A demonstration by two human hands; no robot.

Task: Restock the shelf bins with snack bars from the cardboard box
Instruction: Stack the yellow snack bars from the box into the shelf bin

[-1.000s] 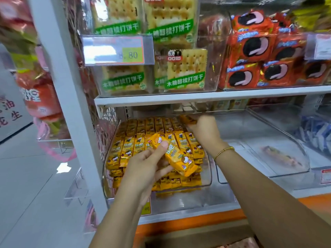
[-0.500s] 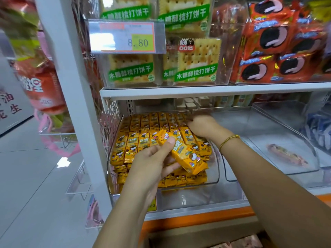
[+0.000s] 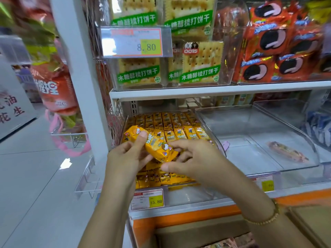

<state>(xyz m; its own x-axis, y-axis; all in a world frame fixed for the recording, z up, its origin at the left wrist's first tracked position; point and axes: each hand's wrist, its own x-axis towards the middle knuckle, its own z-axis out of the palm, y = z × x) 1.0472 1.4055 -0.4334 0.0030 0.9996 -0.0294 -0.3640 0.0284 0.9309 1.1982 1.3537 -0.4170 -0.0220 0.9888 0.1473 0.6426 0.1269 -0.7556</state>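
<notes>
The left hand [image 3: 125, 159] grips a small stack of yellow snack bars [image 3: 156, 149], thumb on top. The right hand [image 3: 195, 158] pinches their end above the nearly full bin [image 3: 193, 188]. The neighbouring clear bin [image 3: 250, 158] holds only 1 packet, so plenty remains.

1. A shop: the snack aisle of a grocery store.
2. Price labels [image 3: 133, 42] reading 8.80 and 15.80 clip to the white shelves [image 3: 197, 93].
3. Clear bins [image 3: 259, 126] hold wrapped crackers [image 3: 199, 65] and yellow snack bars [image 3: 172, 126].
4. Bagged goods [image 3: 52, 90] hang beside the pale aisle floor [image 3: 35, 176].
</notes>
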